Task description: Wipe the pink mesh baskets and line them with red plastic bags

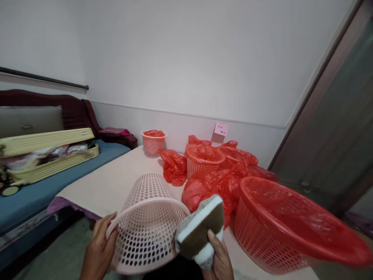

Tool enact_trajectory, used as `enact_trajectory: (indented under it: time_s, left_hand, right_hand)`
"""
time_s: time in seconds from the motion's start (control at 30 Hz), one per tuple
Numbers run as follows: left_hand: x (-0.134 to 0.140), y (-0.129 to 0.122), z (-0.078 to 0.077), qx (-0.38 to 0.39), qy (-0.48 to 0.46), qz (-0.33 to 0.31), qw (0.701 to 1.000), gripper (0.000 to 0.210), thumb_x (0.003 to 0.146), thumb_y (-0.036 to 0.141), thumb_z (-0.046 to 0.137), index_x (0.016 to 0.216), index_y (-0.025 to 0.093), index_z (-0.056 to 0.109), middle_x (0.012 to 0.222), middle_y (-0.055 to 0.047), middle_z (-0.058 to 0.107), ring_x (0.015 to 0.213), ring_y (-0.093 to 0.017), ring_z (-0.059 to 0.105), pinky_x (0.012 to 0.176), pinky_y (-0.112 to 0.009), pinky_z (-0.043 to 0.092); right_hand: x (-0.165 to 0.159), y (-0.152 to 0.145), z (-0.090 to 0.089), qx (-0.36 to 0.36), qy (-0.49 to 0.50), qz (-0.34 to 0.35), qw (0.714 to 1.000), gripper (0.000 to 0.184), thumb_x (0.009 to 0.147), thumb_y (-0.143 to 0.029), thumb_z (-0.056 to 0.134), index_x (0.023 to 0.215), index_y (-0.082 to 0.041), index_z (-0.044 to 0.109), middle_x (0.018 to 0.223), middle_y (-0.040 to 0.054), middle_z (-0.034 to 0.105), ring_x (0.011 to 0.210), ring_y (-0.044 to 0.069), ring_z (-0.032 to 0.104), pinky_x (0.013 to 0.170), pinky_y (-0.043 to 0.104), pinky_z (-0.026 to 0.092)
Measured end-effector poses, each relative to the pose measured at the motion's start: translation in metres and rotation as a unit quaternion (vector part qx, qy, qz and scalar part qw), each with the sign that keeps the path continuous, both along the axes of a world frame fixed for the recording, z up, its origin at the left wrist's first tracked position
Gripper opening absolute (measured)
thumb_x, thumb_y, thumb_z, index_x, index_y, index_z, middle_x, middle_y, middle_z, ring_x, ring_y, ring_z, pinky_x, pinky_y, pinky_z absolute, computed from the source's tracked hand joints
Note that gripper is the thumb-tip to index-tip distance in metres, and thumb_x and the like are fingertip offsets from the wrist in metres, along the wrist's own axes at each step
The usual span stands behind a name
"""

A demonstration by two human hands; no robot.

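Note:
A pale pink perforated plastic basket is tilted with its mouth toward me, over the near edge of the table. My left hand is closed on the left side of its rim. In my right hand is a folded cloth with brown, white and grey bands, fuzzy like a towel, with the thumb pressed over its front. The cloth is beside the basket's right rim and overlaps it in view; whether they touch I cannot tell. Inside the basket only the perforated wall shows.
On the white-topped table stand a small pink basket, an orange-red basket and a large red basket, lined with red bags. Red plastic bags lie between them. A yellow suitcase lies partly open on the blue bed at left.

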State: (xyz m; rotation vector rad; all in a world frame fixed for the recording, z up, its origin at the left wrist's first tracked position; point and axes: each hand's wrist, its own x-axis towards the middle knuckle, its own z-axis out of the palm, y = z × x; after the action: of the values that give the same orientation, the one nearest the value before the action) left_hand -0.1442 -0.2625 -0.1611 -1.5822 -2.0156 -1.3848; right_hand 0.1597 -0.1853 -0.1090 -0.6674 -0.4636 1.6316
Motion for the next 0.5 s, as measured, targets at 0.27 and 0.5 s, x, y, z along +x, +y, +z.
enact_trajectory:
  time_s: [0.27, 0.5]
  left_hand:
    - [0.023, 0.001, 0.041, 0.046, 0.075, -0.085, 0.993, 0.035, 0.091, 0.02, 0.047, 0.124, 0.03, 0.055, 0.116, -0.005, 0.056, 0.106, -0.021, 0.058, 0.09, -0.035, 0.049]
    - [0.034, -0.026, 0.075, 0.053, 0.158, -0.114, 0.979, 0.055, 0.088, 0.019, 0.048, 0.137, 0.044, 0.044, 0.122, -0.006, 0.055, 0.108, -0.027, 0.057, 0.085, -0.044, 0.052]
  right_hand:
    - [-0.021, -0.016, 0.039, 0.319, -0.44, -0.121, 0.831, 0.049, 0.072, -0.027, 0.071, 0.12, -0.019, 0.061, 0.117, 0.0114, 0.064, 0.105, 0.028, 0.062, 0.092, 0.042, 0.051]
    - [-0.052, -0.017, 0.065, 0.508, -0.593, -0.173, 0.6, 0.076, 0.068, -0.012, 0.062, 0.14, -0.019, 0.041, 0.127, 0.014, 0.056, 0.121, 0.034, 0.05, 0.103, 0.055, 0.037]
